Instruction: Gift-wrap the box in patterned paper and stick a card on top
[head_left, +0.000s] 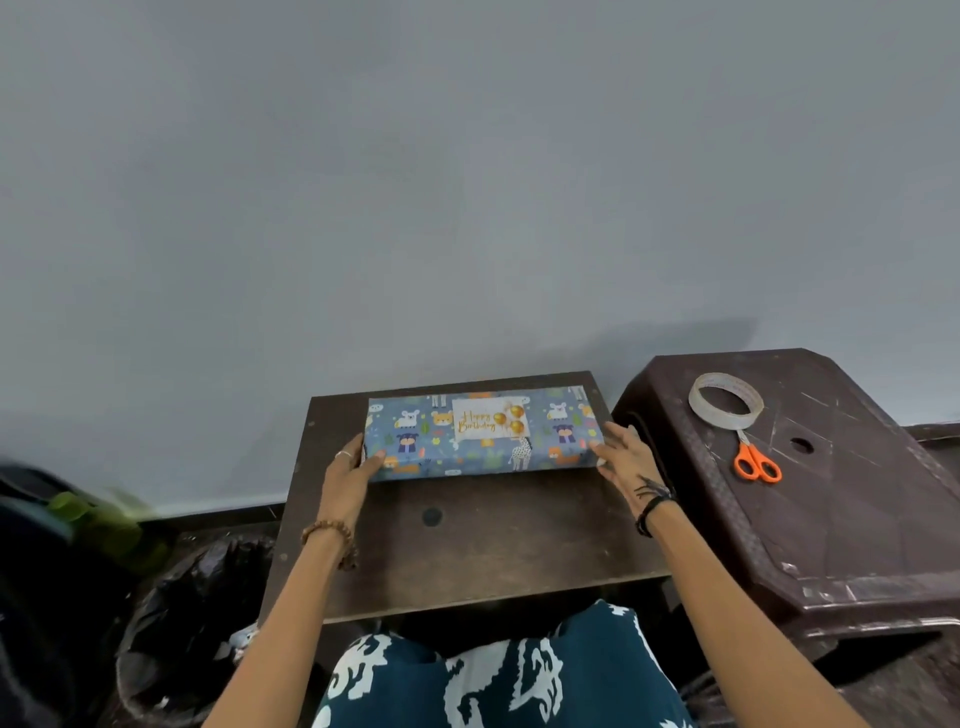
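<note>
A long box (415, 441) wrapped in blue paper with cartoon animals lies at the far side of a small dark wooden table (483, 540). A white "Happy Birthday" card (491, 420) with gold balloons lies flat on top of the box. My left hand (353, 467) holds the box's left end, thumb on the top edge. At the box's right end my right hand (623, 449) rests with straight fingers against it.
A dark plastic table (831, 509) stands to the right, bearing a roll of clear tape (725, 400) and orange-handled scissors (756, 460). A bin with a black bag (192, 623) sits at the lower left, with green and dark objects beyond it. A grey wall rises behind.
</note>
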